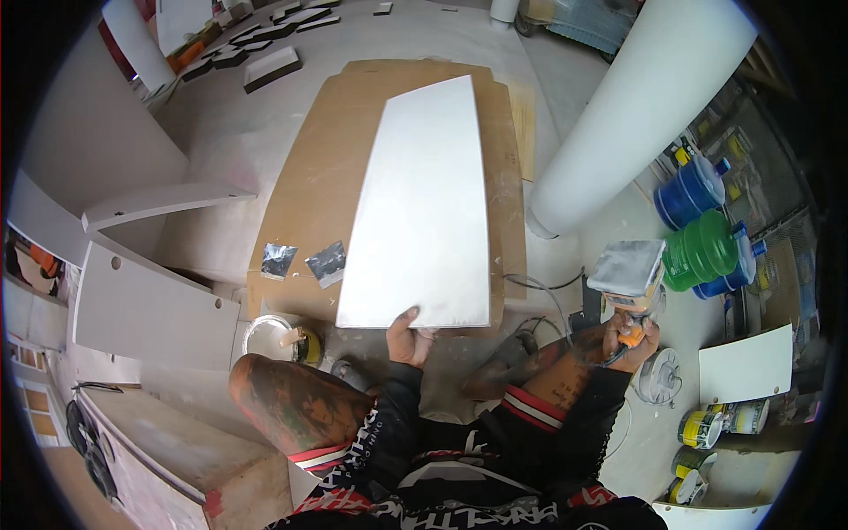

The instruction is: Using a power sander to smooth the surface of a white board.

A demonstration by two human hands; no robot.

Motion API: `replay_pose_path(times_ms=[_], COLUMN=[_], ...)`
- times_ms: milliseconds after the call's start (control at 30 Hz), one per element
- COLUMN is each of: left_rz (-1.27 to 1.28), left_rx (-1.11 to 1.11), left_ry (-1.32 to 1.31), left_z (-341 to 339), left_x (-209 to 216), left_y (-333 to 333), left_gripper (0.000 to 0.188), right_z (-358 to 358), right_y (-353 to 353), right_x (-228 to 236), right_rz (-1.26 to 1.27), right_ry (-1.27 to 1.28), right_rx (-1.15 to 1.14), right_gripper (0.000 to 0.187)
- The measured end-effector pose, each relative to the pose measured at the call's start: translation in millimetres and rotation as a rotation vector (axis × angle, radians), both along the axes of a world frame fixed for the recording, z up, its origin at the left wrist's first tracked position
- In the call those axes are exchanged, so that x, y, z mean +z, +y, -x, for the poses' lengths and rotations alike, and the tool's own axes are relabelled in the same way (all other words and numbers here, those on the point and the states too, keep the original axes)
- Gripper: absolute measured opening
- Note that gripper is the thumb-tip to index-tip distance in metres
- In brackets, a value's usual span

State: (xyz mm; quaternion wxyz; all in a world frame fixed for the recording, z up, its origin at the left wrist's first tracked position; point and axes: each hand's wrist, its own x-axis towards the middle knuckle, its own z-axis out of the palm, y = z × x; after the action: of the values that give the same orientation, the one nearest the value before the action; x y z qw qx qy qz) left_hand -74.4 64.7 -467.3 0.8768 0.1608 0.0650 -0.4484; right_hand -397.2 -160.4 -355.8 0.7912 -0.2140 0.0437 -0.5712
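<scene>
A long white panel [420,212], narrower at its far end, lies over a sheet of brown cardboard [305,203] in front of me. My left hand [410,339] grips the panel's near edge, thumb on top and fingers underneath. Off to the right, my right hand [629,343] is wrapped round an orange electric sander [632,305], held up with its dusty grey pad [625,265] turned upward, apart from the panel. Left of the panel, two dark pieces of sandpaper [326,264] rest on the cardboard.
A paint bucket [265,336] stands by my left knee. A white column [645,106] rises at right, near blue and green water jugs [702,252]. Paint cans [700,428] sit lower right. White boards [150,305] stand at left; several dark-edged panels [272,67] lie far left.
</scene>
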Motion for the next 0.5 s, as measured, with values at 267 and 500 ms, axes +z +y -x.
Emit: replay_pose_path(times_ms=[267, 500], left_rz=[-0.067, -0.14], left_rx=[-0.035, -0.103], left_ry=[-0.107, -0.145], left_z=[-6.7, 0.8], left_x=[12.4, 16.3], left_y=[19.6, 20.3], left_gripper=[0.046, 0.04], right_z=[-6.4, 23.5], right_y=[-12.0, -26.1], right_x=[-0.2, 15.6], right_rz=[-0.007, 0.099], right_ry=[0.001, -0.055], right_rx=[0.028, -0.063], right_gripper=[0.06, 0.055])
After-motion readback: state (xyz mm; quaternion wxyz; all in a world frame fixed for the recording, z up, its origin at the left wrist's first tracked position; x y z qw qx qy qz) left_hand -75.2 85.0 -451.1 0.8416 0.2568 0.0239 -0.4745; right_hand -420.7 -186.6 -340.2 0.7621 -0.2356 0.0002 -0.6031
